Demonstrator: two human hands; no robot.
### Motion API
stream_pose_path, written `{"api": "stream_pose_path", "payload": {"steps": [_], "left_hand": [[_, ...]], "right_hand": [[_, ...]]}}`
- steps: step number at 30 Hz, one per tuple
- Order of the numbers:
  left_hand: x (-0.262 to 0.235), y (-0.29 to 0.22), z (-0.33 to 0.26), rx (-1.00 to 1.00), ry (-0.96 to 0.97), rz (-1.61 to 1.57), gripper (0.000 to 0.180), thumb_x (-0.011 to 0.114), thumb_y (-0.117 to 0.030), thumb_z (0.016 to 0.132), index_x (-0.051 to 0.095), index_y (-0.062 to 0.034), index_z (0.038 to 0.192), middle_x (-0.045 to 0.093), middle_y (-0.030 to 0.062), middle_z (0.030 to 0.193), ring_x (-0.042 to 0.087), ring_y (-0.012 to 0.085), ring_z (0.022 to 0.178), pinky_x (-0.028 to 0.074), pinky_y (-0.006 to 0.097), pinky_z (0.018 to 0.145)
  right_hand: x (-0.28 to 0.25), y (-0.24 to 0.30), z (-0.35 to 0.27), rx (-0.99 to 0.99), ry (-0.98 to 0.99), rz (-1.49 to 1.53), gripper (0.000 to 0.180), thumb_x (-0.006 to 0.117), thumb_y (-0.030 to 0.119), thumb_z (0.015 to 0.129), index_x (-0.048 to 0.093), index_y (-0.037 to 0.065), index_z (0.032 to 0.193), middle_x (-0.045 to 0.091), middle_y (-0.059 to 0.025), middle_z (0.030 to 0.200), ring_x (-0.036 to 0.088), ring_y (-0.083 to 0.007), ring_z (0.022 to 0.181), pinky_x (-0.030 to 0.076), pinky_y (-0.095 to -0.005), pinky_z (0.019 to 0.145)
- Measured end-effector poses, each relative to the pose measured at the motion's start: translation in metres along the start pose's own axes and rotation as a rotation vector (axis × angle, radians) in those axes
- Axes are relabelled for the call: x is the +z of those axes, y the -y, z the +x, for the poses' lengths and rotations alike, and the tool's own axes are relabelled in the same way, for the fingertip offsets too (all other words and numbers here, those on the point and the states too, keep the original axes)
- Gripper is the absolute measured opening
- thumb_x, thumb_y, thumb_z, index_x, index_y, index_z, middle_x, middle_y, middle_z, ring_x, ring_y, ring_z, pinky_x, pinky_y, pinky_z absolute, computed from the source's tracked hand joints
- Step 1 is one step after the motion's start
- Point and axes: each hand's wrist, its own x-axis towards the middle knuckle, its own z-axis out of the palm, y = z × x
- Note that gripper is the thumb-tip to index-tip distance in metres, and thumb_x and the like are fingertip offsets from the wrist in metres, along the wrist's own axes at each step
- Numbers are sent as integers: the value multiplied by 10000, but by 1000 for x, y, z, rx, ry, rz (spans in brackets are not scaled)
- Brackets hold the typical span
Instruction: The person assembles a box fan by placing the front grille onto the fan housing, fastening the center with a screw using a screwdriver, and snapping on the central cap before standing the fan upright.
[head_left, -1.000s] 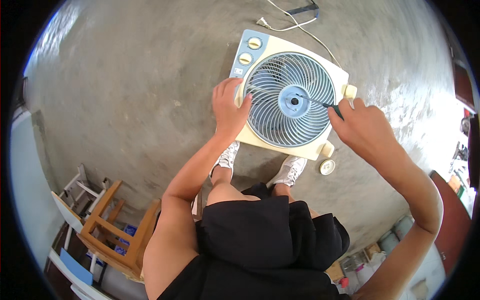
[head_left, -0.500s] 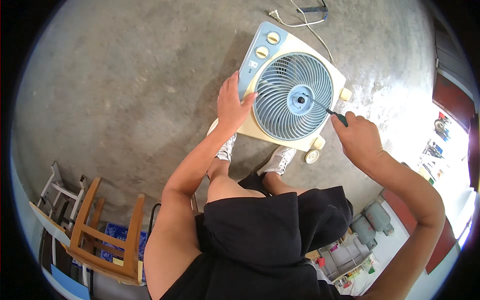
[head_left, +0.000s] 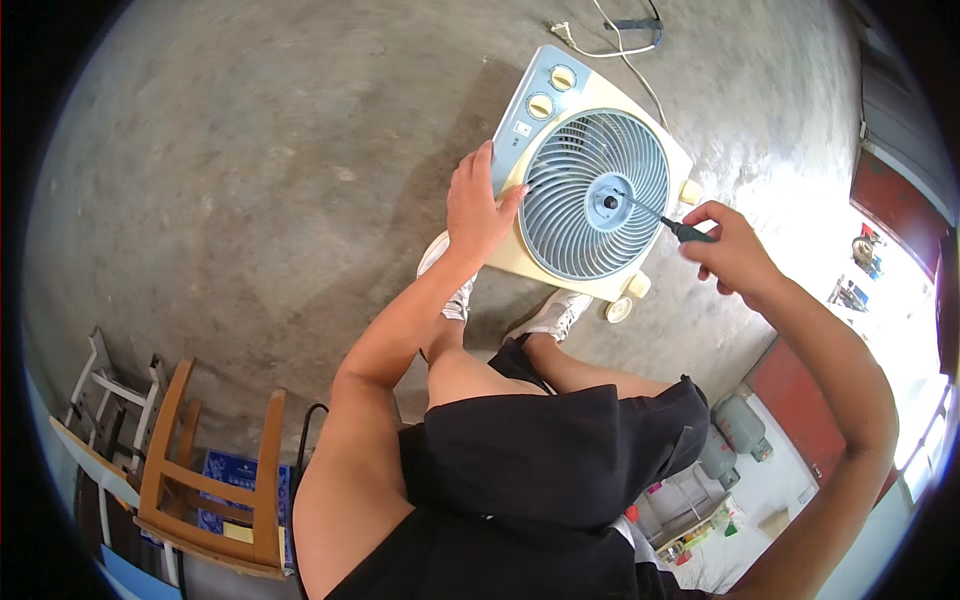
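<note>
A cream and blue box fan point(head_left: 515, 245) stands before my feet, its round spiral grille point(head_left: 560, 215) facing up at me. My left hand point(head_left: 477, 215) grips the fan's left edge, thumb on the front frame and fingers along the side. My right hand point(head_left: 735, 250) pinches the dark green handle of a screwdriver point(head_left: 688, 231) between thumb and fingers. The screwdriver's thin shaft slants across the grille to the blue hub point(head_left: 601, 217), its tip beside the dark centre. Whether the tip sits in a screw is too small to tell.
A white power cord with plug point(head_left: 562, 34) lies on the concrete floor behind the fan. A small round cream cap point(head_left: 619, 310) is near my right shoe point(head_left: 560, 316). A wooden stool point(head_left: 205, 480) stands at lower left, grey gas cylinders point(head_left: 742, 425) at lower right.
My right hand's fingers have shifted on the screwdriver handle, showing more of it. The fan and my left hand appear slightly farther right as the view moves.
</note>
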Motion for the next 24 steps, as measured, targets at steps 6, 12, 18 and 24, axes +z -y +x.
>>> {"api": "stream_pose_path", "payload": {"steps": [6, 12, 18, 24], "left_hand": [[-6, 4, 2, 12, 2, -5, 671, 737, -243, 813, 423, 19, 1346, 506, 213, 1275, 498, 387, 1162, 420, 450, 963], [-10, -10, 5, -88, 78, -130, 698, 734, -230, 817, 381, -6, 1375, 484, 213, 1302, 501, 383, 1178, 436, 435, 963], [-6, -5, 2, -38, 44, -95, 708, 747, -202, 806, 374, -16, 1379, 474, 207, 1316, 497, 376, 1190, 427, 426, 981], [-4, -6, 4, -54, 66, -91, 701, 746, -197, 806, 376, -6, 1371, 477, 214, 1302, 495, 380, 1184, 425, 430, 981]], "right_hand": [[3, -5, -20, -841, -91, -1225, 588, 677, -13, 692, 509, 36, 1252, 567, -147, 1061, 589, -230, 794, 517, -339, 679], [1, -42, 1, -1391, -190, -1713, 453, 664, 28, 701, 607, -23, 1147, 552, -291, 1103, 566, -251, 681, 497, -322, 481], [8, -47, -2, -1069, -235, -1193, 292, 661, 8, 737, 675, -5, 1029, 629, -209, 1005, 591, -259, 636, 531, -350, 616], [-6, -17, 11, -207, -147, -23, 251, 701, 63, 762, 710, 17, 1009, 693, -143, 805, 676, -267, 704, 532, -365, 711]]}}
